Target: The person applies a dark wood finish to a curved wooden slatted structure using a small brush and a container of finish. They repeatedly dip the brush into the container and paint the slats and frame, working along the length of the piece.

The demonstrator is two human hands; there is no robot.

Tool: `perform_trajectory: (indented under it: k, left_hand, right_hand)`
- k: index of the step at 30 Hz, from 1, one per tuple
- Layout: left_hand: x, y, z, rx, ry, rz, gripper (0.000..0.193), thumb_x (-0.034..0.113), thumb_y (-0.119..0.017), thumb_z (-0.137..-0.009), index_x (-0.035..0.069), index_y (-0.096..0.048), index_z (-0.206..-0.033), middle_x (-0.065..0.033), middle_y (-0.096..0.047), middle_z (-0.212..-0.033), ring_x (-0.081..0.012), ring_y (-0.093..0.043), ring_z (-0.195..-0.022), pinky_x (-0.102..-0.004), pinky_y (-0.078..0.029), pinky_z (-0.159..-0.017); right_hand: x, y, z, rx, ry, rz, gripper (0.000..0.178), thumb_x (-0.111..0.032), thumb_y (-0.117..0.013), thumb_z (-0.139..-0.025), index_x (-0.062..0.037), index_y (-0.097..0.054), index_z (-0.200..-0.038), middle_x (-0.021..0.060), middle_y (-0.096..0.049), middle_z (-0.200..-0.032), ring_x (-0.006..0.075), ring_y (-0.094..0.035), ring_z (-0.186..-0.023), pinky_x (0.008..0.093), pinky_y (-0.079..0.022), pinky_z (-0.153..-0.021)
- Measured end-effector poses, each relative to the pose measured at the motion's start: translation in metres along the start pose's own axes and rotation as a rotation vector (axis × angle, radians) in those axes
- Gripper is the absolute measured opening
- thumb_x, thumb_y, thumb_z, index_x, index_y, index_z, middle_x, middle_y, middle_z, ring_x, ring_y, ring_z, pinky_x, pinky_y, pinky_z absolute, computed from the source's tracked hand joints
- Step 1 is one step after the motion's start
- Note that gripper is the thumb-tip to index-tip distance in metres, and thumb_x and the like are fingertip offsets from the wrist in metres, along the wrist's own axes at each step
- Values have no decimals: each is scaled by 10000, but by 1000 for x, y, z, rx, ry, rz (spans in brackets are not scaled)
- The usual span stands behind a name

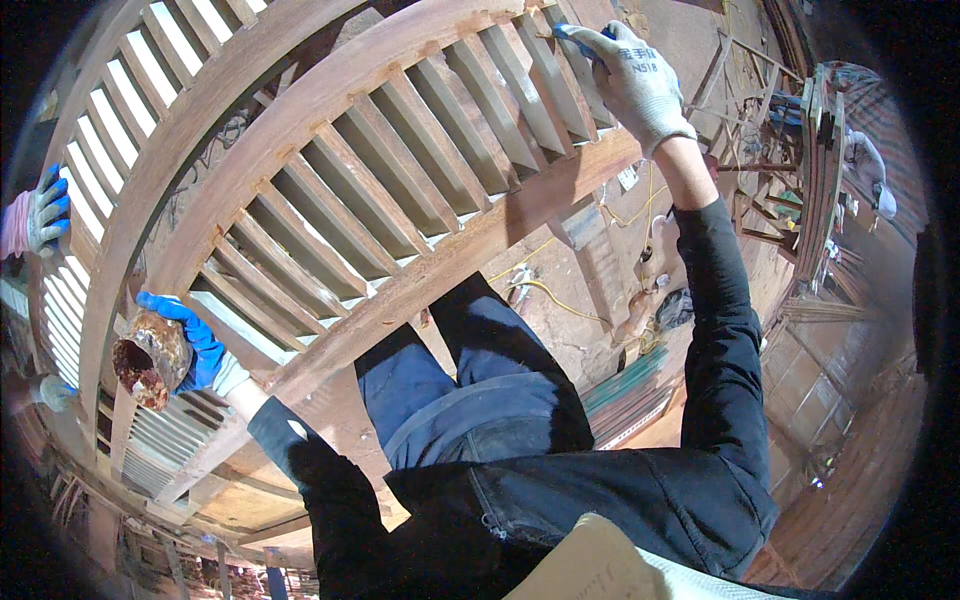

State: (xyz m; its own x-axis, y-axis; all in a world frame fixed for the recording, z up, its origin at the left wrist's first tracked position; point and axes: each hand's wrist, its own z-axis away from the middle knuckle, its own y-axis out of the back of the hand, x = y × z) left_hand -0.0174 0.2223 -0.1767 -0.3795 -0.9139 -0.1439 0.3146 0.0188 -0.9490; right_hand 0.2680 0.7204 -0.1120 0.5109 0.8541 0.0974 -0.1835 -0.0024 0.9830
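My left hand, in a blue-coated glove, is closed around a crusted, rounded pot. The pot is tilted, and its open mouth shows a rough reddish-brown inside. Up at the top, my right hand, in a white glove with blue fingertips, has its fingers pressed together near the upper end of a slat. Whatever is in that pinch is too small to make out. Between both hands stretches an arched wooden frame with a straight lower rail and several slanted wooden slats. Brownish smears mark the slat ends along the arch.
A second curved slatted frame stands at the left, with another person's gloved hands at its outer edge. Yellow cord and scraps lie on the dusty floor below. Stacked boards and wooden framework stand at the right.
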Motion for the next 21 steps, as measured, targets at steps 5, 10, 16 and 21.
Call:
perform_trajectory:
  k: [5,10,16,21]
  left_hand:
    - [6,3,-3,8,20,-6,938,332,-764,-675,7,-328,-1438,-269,-339,-1442,-449,-319,-1346,-652,-292,-1067]
    - [-4,-1,0,-2,40,2,918,351,-749,-680,12,-347,-1432,-266,-347,-1439,-452,-328,-1340,-655,-291,-1067]
    - [-8,-1,0,13,-16,32,948,333,-774,-645,-6,-352,-1424,-275,-347,-1432,-462,-330,-1332,-681,-291,-1060]
    - [-12,-3,2,13,-30,10,965,328,-782,-639,-12,-341,-1427,-275,-348,-1430,-464,-324,-1335,-688,-285,-1060]
  right_hand:
    - [-14,22,-27,211,-57,-205,323,-86,-518,-860,-194,-664,-1127,140,-643,-950,341,-643,-838,432,-516,-704]
    - [-21,15,-24,105,-13,-45,281,-124,-524,-879,-214,-668,-1102,129,-631,-935,329,-645,-821,438,-517,-674]
    - [-9,20,-27,195,-79,-124,303,-125,-516,-889,-220,-644,-1147,148,-637,-960,340,-647,-831,439,-521,-693]
    - [-26,13,-22,77,-87,-110,271,-159,-520,-906,-217,-628,-1148,144,-619,-890,351,-643,-808,458,-517,-659]
